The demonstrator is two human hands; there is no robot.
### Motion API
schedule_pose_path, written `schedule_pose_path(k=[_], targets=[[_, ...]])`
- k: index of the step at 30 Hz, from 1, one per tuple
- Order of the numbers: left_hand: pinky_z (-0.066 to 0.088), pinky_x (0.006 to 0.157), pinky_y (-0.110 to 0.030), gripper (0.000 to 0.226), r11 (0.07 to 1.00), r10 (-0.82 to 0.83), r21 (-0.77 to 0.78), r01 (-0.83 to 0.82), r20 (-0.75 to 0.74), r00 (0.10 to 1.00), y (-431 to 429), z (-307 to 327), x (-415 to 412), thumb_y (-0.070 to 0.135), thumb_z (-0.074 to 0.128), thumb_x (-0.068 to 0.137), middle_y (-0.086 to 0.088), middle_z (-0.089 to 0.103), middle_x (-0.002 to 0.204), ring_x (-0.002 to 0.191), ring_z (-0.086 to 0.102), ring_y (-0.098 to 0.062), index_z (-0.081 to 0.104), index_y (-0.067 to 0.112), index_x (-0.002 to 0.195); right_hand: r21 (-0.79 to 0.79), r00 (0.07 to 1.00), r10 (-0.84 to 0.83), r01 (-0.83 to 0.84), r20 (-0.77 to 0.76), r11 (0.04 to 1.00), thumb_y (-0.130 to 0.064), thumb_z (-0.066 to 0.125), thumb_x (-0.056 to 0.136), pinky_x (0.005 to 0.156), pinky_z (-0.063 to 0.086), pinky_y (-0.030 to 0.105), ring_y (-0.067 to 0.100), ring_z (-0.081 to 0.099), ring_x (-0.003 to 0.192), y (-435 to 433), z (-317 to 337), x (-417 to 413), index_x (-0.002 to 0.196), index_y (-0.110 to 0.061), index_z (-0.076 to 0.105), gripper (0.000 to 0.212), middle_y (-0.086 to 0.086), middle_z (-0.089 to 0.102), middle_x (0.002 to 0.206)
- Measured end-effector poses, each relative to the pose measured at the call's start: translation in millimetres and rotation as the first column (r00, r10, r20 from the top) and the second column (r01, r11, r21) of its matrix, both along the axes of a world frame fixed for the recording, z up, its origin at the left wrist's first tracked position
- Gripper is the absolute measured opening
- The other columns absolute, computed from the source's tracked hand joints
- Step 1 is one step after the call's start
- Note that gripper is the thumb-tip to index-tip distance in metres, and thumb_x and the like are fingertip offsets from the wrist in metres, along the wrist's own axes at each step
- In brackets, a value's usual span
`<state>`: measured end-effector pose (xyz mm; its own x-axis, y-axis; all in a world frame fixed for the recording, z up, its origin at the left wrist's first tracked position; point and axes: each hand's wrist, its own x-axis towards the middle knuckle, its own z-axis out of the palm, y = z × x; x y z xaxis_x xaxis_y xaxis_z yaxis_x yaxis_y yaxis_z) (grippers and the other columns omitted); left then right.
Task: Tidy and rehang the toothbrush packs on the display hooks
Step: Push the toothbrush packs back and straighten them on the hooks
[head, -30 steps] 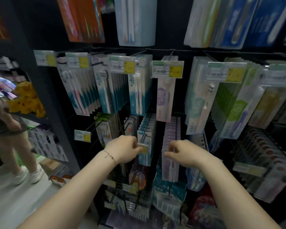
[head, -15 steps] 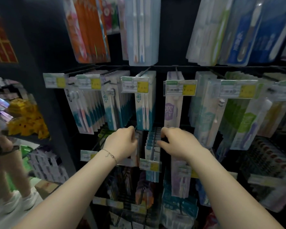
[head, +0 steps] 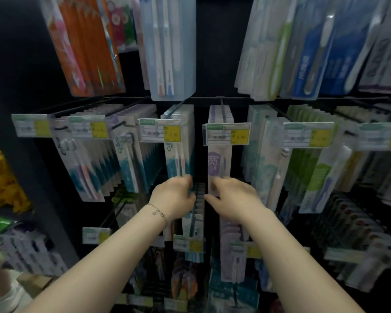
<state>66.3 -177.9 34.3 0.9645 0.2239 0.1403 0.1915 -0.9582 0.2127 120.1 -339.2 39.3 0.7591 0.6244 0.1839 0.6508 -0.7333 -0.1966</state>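
A big dark rack (head: 212,64) holds rows of packs on hooks (head: 222,111). Right above the left hand (head: 173,197) hangs the front teal pack (head: 180,159), white on top, with two brushes inside. Right above the right hand (head: 234,198) hangs the front purple pack (head: 219,159), with more behind it. The right hand pinches that pack's bottom with fingers and thumb. The left hand's fingers curl at the teal pack's bottom; I cannot tell if they hold it. A price tag (head: 227,134) sits above each hand. A thin bracelet (head: 158,212) is on the left wrist.
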Motion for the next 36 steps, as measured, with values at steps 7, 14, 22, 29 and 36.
schedule_pose_path(k=[7,14,22,29,36], targets=[[0.056,0.086,-0.043,0.028,1.000,-0.012,-0.022,0.011,-0.061,0.998,1,14,20,0.036,0.047,0.099,0.002,0.061,0.115,0.101,0.061,-0.022,0.051,0.023,0.124,-0.083,0.989,-0.091,0.082,-0.113,0.993,-0.051,0.045,0.097,0.084,0.050,0.039,0.024,0.057,0.106,-9,6,16,0.116,-0.023,0.054,0.035,0.001,0.057,0.114],[0.055,0.084,-0.042,0.025,0.997,-0.074,-0.029,0.072,-0.080,0.994,-7,22,37,0.035,0.049,0.097,0.000,0.061,0.110,0.097,0.062,-0.023,0.052,0.023,0.119,-0.084,0.993,-0.098,0.092,-0.071,0.992,-0.046,0.045,0.098,0.080,0.043,0.035,0.025,0.055,0.109,-10,25,18,0.123,-0.020,0.052,0.037,0.002,0.055,0.117],[0.051,0.082,-0.034,0.030,0.985,-0.165,-0.063,0.160,-0.090,0.982,-22,29,53,0.034,0.049,0.097,-0.001,0.061,0.114,0.102,0.061,-0.024,0.052,0.023,0.125,-0.077,0.982,-0.110,0.099,-0.154,0.992,-0.044,0.043,0.099,0.086,0.050,0.037,0.025,0.057,0.108,-13,35,17,0.125,-0.021,0.049,0.035,0.002,0.056,0.119],[0.052,0.082,-0.036,0.023,0.986,-0.156,-0.078,0.149,-0.107,0.982,-10,29,47,0.034,0.049,0.096,0.000,0.062,0.109,0.099,0.062,-0.023,0.054,0.025,0.117,-0.109,0.982,-0.091,0.073,-0.166,0.991,-0.044,0.044,0.097,0.089,0.050,0.039,0.026,0.057,0.110,-1,36,20,0.123,-0.023,0.051,0.034,0.001,0.058,0.124],[0.057,0.082,-0.041,0.022,0.996,-0.004,-0.085,-0.005,-0.104,0.995,28,25,21,0.040,0.051,0.096,0.001,0.066,0.108,0.096,0.065,-0.024,0.056,0.027,0.113,-0.056,0.990,0.068,-0.075,-0.126,0.996,-0.045,0.045,0.097,0.069,0.042,0.033,0.027,0.059,0.097,37,31,15,0.110,-0.024,0.049,0.025,0.002,0.058,0.108]])
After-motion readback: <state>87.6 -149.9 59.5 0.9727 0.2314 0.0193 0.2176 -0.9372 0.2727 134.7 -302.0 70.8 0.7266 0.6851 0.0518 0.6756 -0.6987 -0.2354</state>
